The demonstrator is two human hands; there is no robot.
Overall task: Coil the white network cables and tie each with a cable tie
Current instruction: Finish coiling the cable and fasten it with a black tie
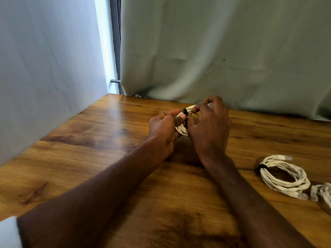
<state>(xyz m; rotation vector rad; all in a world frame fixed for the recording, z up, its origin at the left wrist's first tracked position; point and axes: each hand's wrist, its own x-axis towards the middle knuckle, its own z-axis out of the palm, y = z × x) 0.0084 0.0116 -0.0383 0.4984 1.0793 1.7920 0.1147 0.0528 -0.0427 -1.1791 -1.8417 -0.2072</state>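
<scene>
We pinch the black cable tie with left hand and right hand around the held coil. Well right, one tied coil lies finished; another cable seemingly remains.

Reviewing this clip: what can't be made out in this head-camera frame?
- Held coil: mostly covered by the left hand and right hand.
- Black cable tie: too small to tell whether it is fastened.
- Third cable: cut off by the right edge, so any tie is unseen.
- Tied coil: its connectors are motion-blurred.
</scene>
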